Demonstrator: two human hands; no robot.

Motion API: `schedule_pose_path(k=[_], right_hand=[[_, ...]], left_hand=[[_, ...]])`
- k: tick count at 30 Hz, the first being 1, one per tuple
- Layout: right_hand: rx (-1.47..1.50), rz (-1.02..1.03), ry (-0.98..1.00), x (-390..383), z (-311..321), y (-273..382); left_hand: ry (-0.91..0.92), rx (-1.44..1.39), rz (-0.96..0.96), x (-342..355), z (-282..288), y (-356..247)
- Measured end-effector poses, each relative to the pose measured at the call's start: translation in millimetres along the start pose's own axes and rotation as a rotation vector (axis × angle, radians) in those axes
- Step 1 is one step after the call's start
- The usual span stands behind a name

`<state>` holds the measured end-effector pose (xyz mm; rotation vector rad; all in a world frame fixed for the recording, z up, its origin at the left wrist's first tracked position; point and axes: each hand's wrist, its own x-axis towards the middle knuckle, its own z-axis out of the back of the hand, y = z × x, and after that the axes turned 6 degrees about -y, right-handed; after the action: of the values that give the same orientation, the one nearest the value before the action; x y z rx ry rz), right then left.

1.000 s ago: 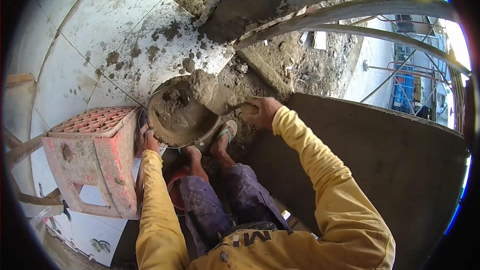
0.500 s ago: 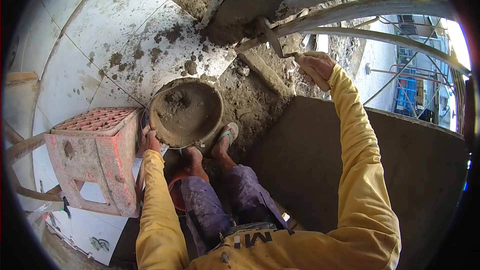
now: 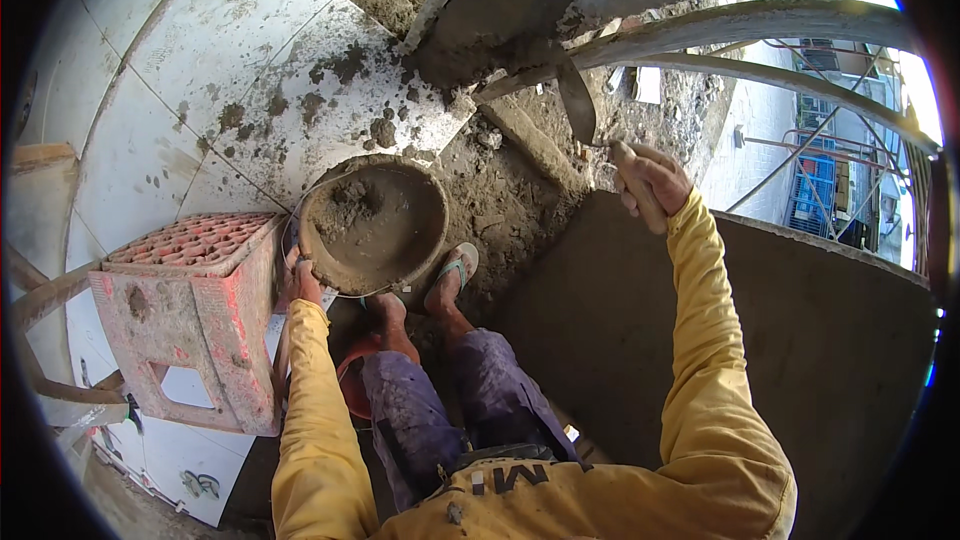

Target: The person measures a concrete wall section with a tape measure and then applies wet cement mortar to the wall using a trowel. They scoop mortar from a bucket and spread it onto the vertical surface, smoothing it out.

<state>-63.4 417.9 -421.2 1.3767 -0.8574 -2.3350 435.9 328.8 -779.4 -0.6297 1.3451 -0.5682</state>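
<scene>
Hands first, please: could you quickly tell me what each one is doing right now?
Left hand: closed on the rim of the mortar pan.
Right hand: closed around the handle of the trowel, blade at the wet mortar patch.

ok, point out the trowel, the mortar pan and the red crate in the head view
trowel (image 3: 577, 102), head view, on the flat metal blade.
mortar pan (image 3: 425, 240), head view, on the right inner wall.
red crate (image 3: 190, 240), head view, on the perforated top face.
</scene>
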Motion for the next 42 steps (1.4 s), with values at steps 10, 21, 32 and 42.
schedule_pose_path(k=[10,21,32,42], right_hand=[[-0.708,0.301,0.118,1,-158,-110],[-1.224,0.322,0.293,59,-319,-82],[-0.845,0.421,0.122,35,-223,-105],[-0.356,-0.088,0.209,91,-99,-29]], left_hand=[[0.02,0.347,-0.426,-34,-30,-14],[0.099,0.38,-0.587,-75,-69,-50],[0.095,0.19,-0.124,-1,1,-14],[0.029,0.04,-0.015,2,3,-14]])
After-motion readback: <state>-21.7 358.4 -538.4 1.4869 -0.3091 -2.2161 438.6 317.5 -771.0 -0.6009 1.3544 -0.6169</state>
